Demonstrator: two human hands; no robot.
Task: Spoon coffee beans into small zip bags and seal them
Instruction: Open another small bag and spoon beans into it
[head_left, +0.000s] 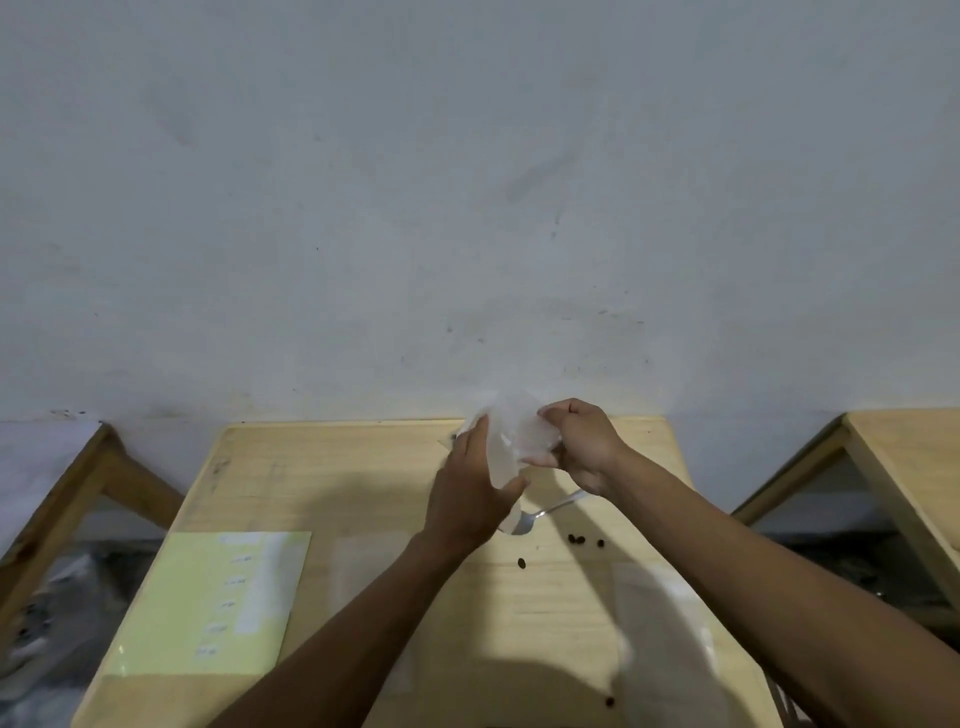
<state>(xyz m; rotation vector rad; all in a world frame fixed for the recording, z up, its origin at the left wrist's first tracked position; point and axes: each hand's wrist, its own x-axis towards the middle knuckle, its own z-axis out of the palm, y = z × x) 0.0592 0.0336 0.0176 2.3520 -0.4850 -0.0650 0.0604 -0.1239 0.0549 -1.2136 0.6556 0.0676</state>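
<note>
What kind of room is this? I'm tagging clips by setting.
Probably a plain workroom, not a kitchen: bare wooden table against a scuffed white wall, with similar tables either side.

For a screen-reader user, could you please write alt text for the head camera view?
A person's left hand and right hand hold a clear zip bag above a wooden table, the right hand also holding a spoon. A few coffee beans lie loose on the table, and a pale green sheet lies at the left.
</note>
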